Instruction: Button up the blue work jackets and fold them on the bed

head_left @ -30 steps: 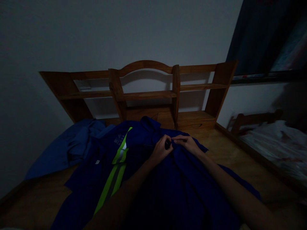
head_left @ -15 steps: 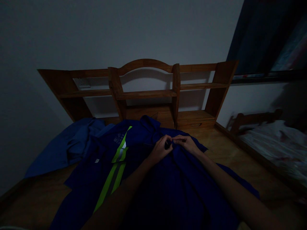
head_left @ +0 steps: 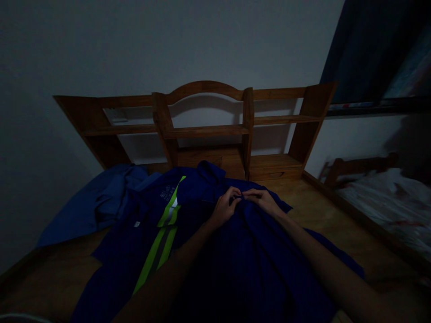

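Note:
A dark blue work jacket (head_left: 202, 190) with a yellow-green and silver reflective stripe (head_left: 161, 242) lies spread over the wooden surface, its collar toward the shelf. My left hand (head_left: 227, 206) pinches the jacket's front below the collar. Just to its right, my right hand (head_left: 262, 200) grips the same bit of cloth between thumb and fingers. The fingertips of both hands almost meet there. Whether a button or other fastener lies between them is too dark to make out.
A lighter blue garment (head_left: 84, 206) lies crumpled on the left. Behind the jacket stands a wooden shelf unit (head_left: 205, 132) against the wall. On the right, past a wooden edge (head_left: 353, 215), is a white plastic-like heap (head_left: 390, 197). A dark curtain (head_left: 357, 54) hangs at upper right.
The left hand's fingers have shifted slightly, closing the dark gap between thumb and forefinger. The right hand and the jacket stay almost in place.

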Demonstrator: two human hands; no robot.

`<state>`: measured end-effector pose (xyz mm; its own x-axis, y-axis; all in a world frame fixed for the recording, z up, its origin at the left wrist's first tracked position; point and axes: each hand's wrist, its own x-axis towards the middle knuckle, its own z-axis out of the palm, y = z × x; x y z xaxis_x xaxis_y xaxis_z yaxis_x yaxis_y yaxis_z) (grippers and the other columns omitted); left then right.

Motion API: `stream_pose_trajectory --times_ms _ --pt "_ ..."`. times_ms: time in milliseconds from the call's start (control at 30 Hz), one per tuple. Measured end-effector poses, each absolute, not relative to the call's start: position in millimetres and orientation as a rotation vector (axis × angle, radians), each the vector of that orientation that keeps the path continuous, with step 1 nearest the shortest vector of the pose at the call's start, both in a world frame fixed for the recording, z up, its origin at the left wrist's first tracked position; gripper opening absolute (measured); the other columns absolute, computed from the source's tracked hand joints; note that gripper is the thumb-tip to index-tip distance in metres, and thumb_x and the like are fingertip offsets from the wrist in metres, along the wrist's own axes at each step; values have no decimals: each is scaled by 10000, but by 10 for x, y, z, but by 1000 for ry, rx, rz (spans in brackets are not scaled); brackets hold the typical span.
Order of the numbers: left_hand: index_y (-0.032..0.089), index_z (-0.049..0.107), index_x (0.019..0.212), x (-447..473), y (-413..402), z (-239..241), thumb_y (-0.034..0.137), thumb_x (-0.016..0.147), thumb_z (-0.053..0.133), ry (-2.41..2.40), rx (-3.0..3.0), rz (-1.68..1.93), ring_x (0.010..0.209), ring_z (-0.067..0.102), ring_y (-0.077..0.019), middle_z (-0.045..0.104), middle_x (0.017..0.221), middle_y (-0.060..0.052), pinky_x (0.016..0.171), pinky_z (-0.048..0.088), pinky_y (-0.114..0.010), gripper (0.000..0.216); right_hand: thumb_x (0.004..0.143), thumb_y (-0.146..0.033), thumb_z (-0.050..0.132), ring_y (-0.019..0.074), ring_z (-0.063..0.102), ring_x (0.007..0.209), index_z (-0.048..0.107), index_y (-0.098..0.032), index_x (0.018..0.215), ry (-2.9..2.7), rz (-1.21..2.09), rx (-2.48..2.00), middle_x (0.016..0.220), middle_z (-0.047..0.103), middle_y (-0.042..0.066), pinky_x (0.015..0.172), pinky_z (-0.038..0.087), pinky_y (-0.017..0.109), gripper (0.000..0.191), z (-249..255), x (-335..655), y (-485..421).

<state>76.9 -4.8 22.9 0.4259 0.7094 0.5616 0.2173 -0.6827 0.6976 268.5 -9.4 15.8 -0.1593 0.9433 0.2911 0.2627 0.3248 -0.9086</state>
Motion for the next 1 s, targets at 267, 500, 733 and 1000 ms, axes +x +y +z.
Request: stream_pose_trajectory --times_ms 267,500,733,1000 --pt "177 488 965 777 -12 193 200 833 513 675 1932 1241 912 585 -128 592 937 -45 835 444 -260 137 707 -341 627 193 592 891 706 -199 917 -1582 914 -1146 922 675 34 868 415 330 266 219 2652 -126" --pt "163 536 951 780 88 123 260 774 614 694 1760 1270 890 608 -136 622 921 -48 821 470 -268 217 696 -381 640 193 597 853 700 -191 898 -1556 901 -1138 890 675 44 798 437 312 284 270 2631 -153" --pt "180 626 891 780 77 95 314 768 631 869 1945 1264 825 633 -145 662 884 -31 773 502 -273 183 720 -372 626 178 595 827 688 -162 826 -1626 855 -1116 861 669 49 790 434 296 244 199 2687 -88" --pt "183 642 943 811 14 109 224 831 537 1078 2368 1320 741 599 -127 651 897 -28 730 476 -258 159 692 -398 667 177 591 821 682 -150 821 -1586 835 -1131 847 667 52 794 430 293 279 213 2666 -83"
